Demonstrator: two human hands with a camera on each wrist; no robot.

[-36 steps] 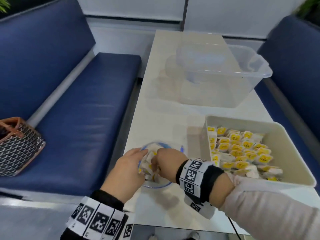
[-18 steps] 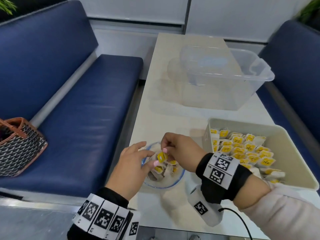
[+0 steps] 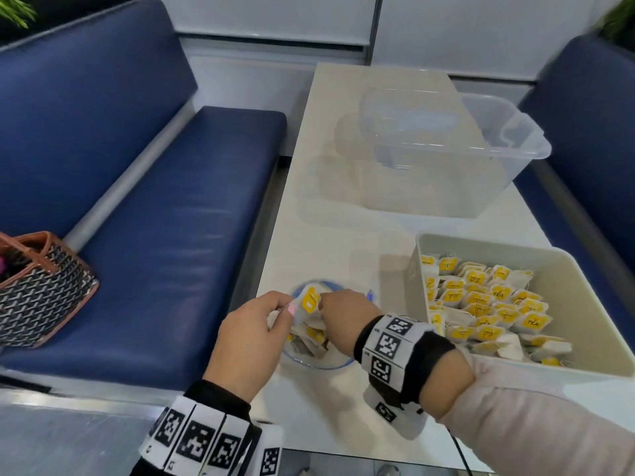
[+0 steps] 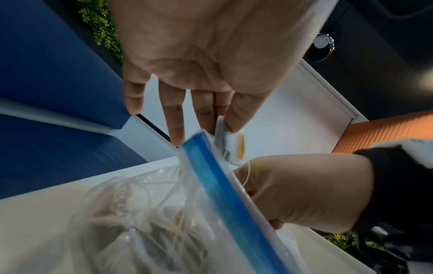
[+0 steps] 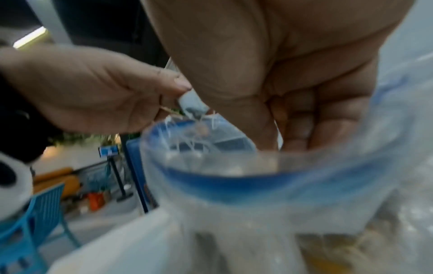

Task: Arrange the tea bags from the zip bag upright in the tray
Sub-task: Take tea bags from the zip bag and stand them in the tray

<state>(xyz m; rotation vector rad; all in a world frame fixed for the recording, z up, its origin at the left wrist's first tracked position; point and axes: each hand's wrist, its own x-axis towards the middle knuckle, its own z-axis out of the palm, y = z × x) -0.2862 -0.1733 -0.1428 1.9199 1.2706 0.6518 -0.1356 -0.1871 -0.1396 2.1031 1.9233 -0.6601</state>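
Observation:
A clear zip bag (image 3: 311, 355) with a blue zip strip (image 4: 222, 185) lies near the table's front edge and holds several tea bags. My left hand (image 3: 254, 338) pinches one tea bag (image 3: 309, 302) by its white paper between thumb and forefinger, just above the bag's mouth; its yellow tag faces up. The same tea bag (image 4: 230, 144) trails a string towards my right hand (image 3: 343, 317). That hand's fingers (image 5: 304, 126) curl over the zip bag's rim (image 5: 234, 178) into its mouth. The beige tray (image 3: 584, 297) to the right holds several rows of tea bags (image 3: 481, 304).
A large clear plastic tub (image 3: 446, 149) stands on the table (image 3: 326, 218) behind the tray. Blue bench seats (image 3: 165, 235) flank the table on both sides. A patterned handbag (image 3: 37, 286) sits on the left bench.
My right hand pulled a tea bag up out of the zip bag and my left hand took it by the paper. The right hand has gone back down to the bag's mouth.

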